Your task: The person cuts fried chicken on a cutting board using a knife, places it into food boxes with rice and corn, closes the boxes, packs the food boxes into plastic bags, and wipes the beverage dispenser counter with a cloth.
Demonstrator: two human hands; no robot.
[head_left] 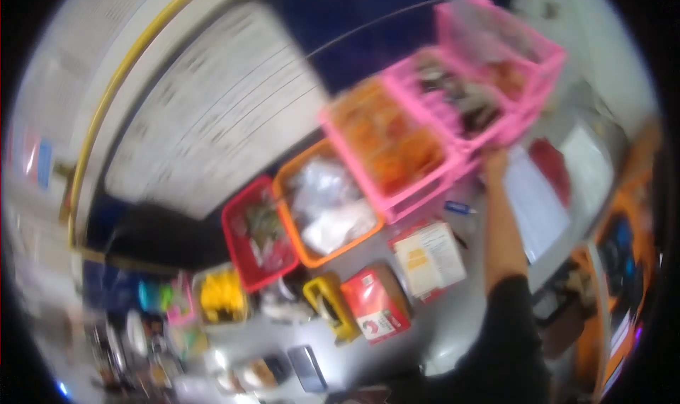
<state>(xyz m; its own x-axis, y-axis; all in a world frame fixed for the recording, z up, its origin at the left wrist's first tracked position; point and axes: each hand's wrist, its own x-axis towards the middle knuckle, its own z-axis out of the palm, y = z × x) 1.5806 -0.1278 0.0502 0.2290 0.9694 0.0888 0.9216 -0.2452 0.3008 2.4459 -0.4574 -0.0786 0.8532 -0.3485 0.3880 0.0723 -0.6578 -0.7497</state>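
Observation:
My right arm, in a dark sleeve, reaches up from the bottom right. My right hand [495, 162] is at the lower edge of the pink baskets [464, 149], and its fingers are blurred and partly hidden, so I cannot make out whether it grips the edge. One pink basket holds packets with orange contents [386, 135]; the one beside it holds mixed small items [460, 96]. Just right of my forearm lie white paper sheets [535, 206] and a dark red item [550, 169]. My left hand is out of view.
An orange basket [287, 216] of clear bags and a red basket [237, 252] stand to the left. On the grey table are a red-and-white box [375, 305], a booklet [428, 259], a yellow holder [333, 308] and a phone [307, 368]. A whiteboard [219, 114] leans behind.

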